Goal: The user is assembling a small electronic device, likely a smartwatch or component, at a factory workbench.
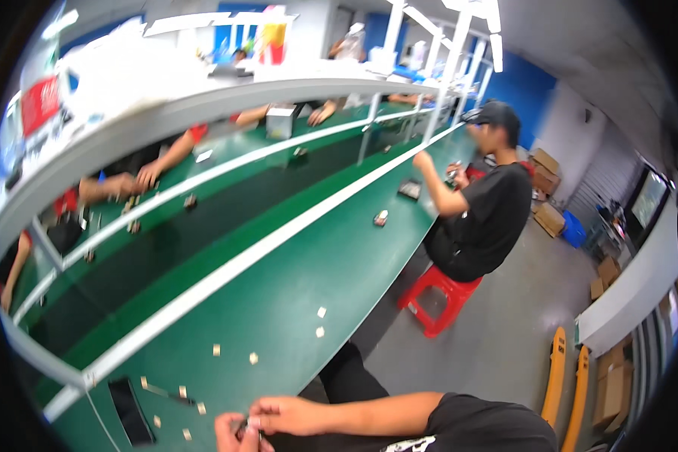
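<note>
My two hands meet at the bottom edge over the green bench. My right hand pinches a small pale piece at its fingertips. My left hand is closed around a small dark part right beside it; the two hands touch. Several small beige squares lie scattered on the bench just beyond my hands. A thin tool and a dark flat slab rest to the left of my hands.
A dark conveyor belt runs along the bench with white rails. A co-worker in black sits on a red stool to the right. Other people's hands work across the belt. Yellow pallet-jack forks and cardboard boxes stand on the floor.
</note>
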`<move>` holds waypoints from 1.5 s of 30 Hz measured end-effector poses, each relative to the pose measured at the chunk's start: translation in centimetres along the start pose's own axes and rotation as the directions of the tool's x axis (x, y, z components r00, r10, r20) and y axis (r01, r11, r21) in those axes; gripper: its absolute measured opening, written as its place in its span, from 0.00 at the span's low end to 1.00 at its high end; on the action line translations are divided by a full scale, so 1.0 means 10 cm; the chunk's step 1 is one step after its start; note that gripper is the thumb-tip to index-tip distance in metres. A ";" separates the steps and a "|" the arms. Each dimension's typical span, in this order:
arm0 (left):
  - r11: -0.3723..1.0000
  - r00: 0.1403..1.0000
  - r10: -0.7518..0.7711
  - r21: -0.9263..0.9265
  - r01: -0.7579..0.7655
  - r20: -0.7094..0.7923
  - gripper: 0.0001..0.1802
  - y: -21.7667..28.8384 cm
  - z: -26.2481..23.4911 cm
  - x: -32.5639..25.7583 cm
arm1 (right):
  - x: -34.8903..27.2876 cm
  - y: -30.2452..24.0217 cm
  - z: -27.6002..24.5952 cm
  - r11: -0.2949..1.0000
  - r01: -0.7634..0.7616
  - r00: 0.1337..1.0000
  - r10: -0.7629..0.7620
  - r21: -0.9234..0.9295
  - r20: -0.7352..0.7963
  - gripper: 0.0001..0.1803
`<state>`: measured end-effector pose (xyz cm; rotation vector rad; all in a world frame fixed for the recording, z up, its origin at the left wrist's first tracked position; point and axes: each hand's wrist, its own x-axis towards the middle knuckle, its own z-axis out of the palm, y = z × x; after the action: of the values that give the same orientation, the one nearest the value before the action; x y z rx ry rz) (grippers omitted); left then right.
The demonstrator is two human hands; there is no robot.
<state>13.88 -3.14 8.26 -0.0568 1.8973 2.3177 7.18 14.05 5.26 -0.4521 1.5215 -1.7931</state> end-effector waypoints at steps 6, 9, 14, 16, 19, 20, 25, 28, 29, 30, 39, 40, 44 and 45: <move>0.999 0.989 -0.010 0.032 0.006 0.147 0.16 -0.06 -0.12 0.08 | -0.07 -0.15 -0.10 0.727 0.363 0.878 -0.477 -0.583 -0.048 0.08; 0.994 0.990 -0.023 0.108 0.008 0.139 0.17 -0.01 -0.11 0.11 | -0.09 -0.18 -0.05 0.861 0.301 0.897 -0.402 -0.410 -0.184 0.06; 0.994 0.999 0.035 0.107 -0.032 -0.029 0.11 0.11 -0.01 0.05 | -0.14 -0.24 -0.01 0.948 0.276 0.917 -0.309 -0.158 -0.254 0.05; 0.995 0.998 0.059 0.077 -0.057 -0.023 0.11 0.07 -0.05 0.01 | -0.16 -0.31 -0.01 0.959 0.213 0.946 -0.251 -0.188 -0.205 0.06; 0.993 0.998 0.061 0.099 -0.059 -0.021 0.10 0.11 -0.09 -0.02 | -0.20 -0.30 0.03 0.982 0.152 0.966 -0.171 -0.111 -0.192 0.06; 0.994 0.998 0.053 0.094 -0.050 -0.025 0.10 0.12 -0.10 -0.04 | -0.20 -0.28 0.04 0.984 0.143 0.968 -0.161 -0.107 -0.191 0.06; 0.987 1.000 -0.001 0.159 0.000 0.009 0.10 0.19 -0.11 -0.06 | -0.27 -0.33 0.05 0.999 0.030 0.990 -0.025 0.034 -0.139 0.07; 0.998 0.996 -0.068 0.010 0.068 0.064 0.13 0.29 -0.09 -0.06 | -0.30 -0.39 0.12 0.987 0.102 0.976 -0.076 0.121 -0.204 0.08; 0.998 0.996 -0.070 0.008 0.070 0.062 0.13 0.29 -0.10 -0.06 | -0.32 -0.45 0.08 0.989 0.089 0.984 -0.069 0.117 -0.167 0.09; 0.999 0.996 -0.033 -0.037 0.036 0.084 0.15 0.29 -0.11 -0.06 | -0.32 -0.45 0.08 0.989 0.087 0.984 -0.066 0.118 -0.165 0.09; 0.995 0.980 0.098 0.010 -0.101 0.174 0.20 0.31 -0.18 -0.07 | -0.39 -0.55 0.09 0.982 0.130 0.979 -0.106 0.135 -0.173 0.07; 0.995 0.981 0.085 0.033 -0.092 0.172 0.19 0.32 -0.18 -0.07 | -0.38 -0.54 0.11 0.975 0.163 0.975 -0.136 0.153 -0.175 0.08; 0.989 0.976 0.110 0.073 -0.125 0.187 0.19 0.32 -0.20 -0.05 | -0.39 -0.56 0.08 0.973 0.169 0.978 -0.145 0.159 -0.148 0.06; 0.986 0.973 0.120 0.090 -0.140 0.197 0.20 0.31 -0.21 -0.05 | -0.40 -0.56 0.08 0.973 0.169 0.978 -0.145 0.159 -0.149 0.06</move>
<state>13.81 -5.81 10.92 0.2992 1.9722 2.2075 8.69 16.50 11.57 -0.3808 1.4403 -2.0971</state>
